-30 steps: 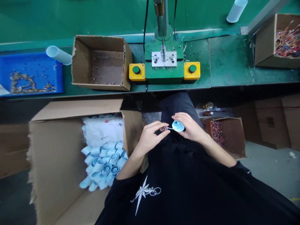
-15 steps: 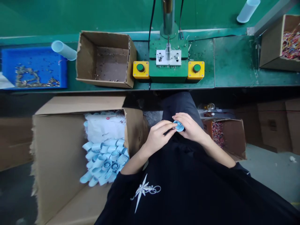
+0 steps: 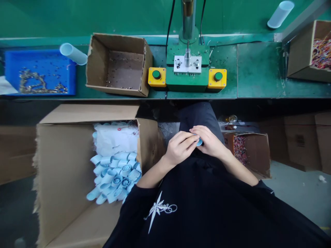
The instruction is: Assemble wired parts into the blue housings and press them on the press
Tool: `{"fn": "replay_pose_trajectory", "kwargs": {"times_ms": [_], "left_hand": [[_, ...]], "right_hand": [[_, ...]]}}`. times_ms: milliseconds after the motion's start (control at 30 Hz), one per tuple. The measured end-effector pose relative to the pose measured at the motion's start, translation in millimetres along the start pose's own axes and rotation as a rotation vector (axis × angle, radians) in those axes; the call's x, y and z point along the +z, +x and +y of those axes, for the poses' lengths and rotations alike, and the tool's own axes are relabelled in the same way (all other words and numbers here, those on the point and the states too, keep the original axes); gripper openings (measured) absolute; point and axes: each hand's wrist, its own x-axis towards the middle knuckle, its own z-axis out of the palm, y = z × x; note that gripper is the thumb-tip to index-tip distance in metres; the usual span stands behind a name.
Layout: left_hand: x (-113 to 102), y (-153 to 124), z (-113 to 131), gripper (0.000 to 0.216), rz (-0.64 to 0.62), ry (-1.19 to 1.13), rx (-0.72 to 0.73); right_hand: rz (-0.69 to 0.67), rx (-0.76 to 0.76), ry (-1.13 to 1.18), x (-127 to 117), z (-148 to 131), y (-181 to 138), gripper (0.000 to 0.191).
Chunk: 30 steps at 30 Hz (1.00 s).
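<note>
Above my lap, my right hand (image 3: 209,140) is closed around a light blue plastic tube-shaped part (image 3: 199,142), whose open end faces up toward me. My left hand (image 3: 181,146) is pinched at that open end, its fingertips covering most of the opening. Its fingers close on a small metal piece, now almost wholly hidden under the fingertips. To the left, a large cardboard box (image 3: 64,179) holds several similar blue parts (image 3: 116,179) and a white sheet (image 3: 110,139).
A green press (image 3: 187,81) with yellow button boxes (image 3: 157,76) stands on the bench. Left of it are a cardboard box (image 3: 125,67) and a blue tray (image 3: 51,60) of small metal pieces. A box of coloured wires (image 3: 300,57) sits right; another box (image 3: 256,151) is lower.
My left hand has shifted slightly right, its fingertips moving over the blue part's open end and covering the metal piece. The right hand still holds the part. The camera view has shifted a little.
</note>
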Motion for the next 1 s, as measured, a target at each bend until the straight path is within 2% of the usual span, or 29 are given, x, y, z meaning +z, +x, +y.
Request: {"fn": "replay_pose_trajectory", "kwargs": {"times_ms": [67,233,433,633,867,1000], "left_hand": [[2.9,-0.8,-3.7,0.022,-0.026,-0.001,0.021],[3.1,-4.3,-7.9,0.015,-0.194,0.05,-0.002],[0.6,-4.5,-5.6,0.014,-0.247,0.08,-0.215],[1.0,-1.1,-8.8,0.012,-0.414,-0.027,-0.389],[0.1,-5.3,-21.4,0.017,-0.395,-0.226,-0.434],[-7.2,-2.8,-24.6,0.022,-0.277,-0.275,-0.442]], "right_hand": [[0.002,-0.009,-0.004,-0.5,0.5,-0.1,0.044],[-0.002,0.021,-0.027,-3.1,2.4,-0.8,0.043],[0.01,0.032,-0.064,0.0,1.6,-3.6,0.055],[0.003,0.095,-0.035,8.5,-2.2,-2.0,0.081],[0.073,0.121,-0.016,10.2,-4.9,2.5,0.08],[0.06,0.168,-0.019,9.2,-6.5,4.3,0.08]]}}
